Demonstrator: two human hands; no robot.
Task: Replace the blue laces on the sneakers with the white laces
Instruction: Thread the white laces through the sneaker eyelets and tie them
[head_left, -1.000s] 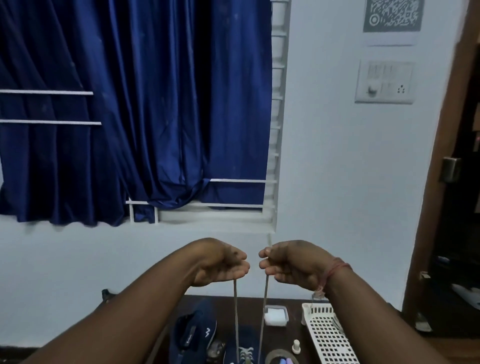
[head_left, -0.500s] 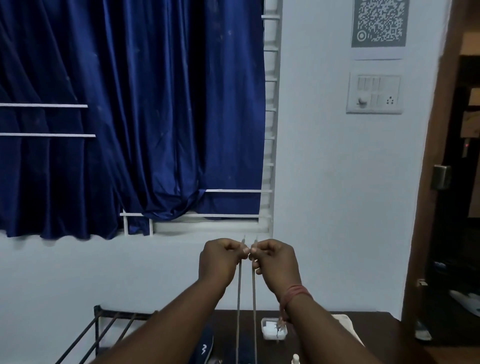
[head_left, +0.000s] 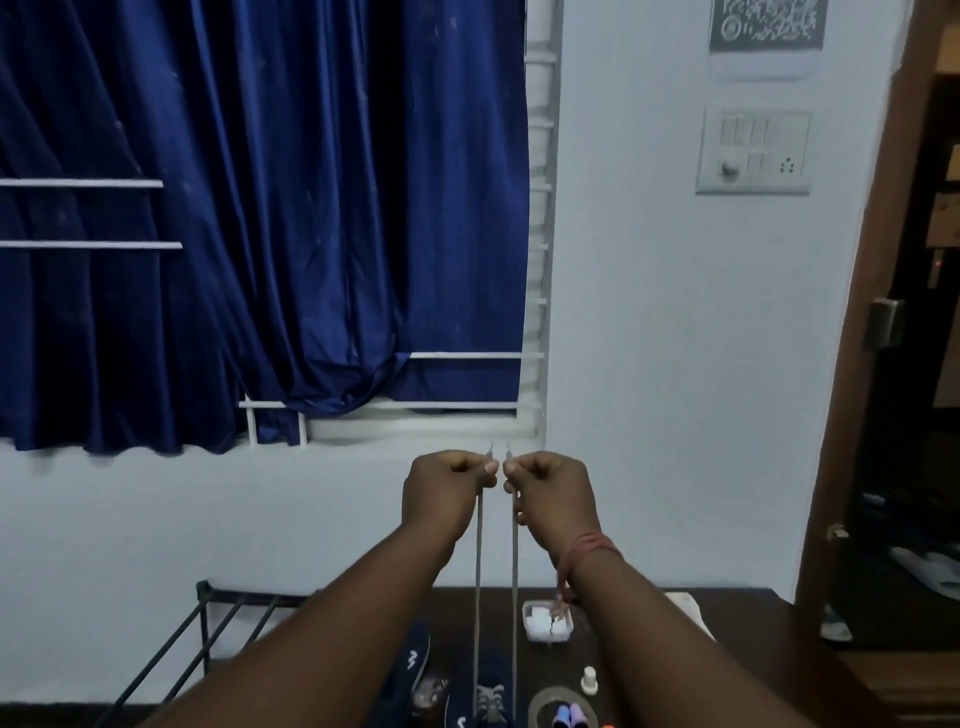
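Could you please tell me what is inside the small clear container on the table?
The small clear container holds white pieces, too small to identify. The red thread hanging from the right wrist covers part of them.

Dim, bluish indoor light; soft focus overall (wide-angle bending at edges), faint shadows.

A dark wooden surface (head_left: 727, 618) runs along the lower edge, against the pale wall; on it lie two navy sneakers (head_left: 410, 670), side by side; a small clear container (head_left: 548, 621) sits behind them; near it a small white knob-shaped piece (head_left: 588, 680); a round dish (head_left: 558, 709) holds coloured bits.
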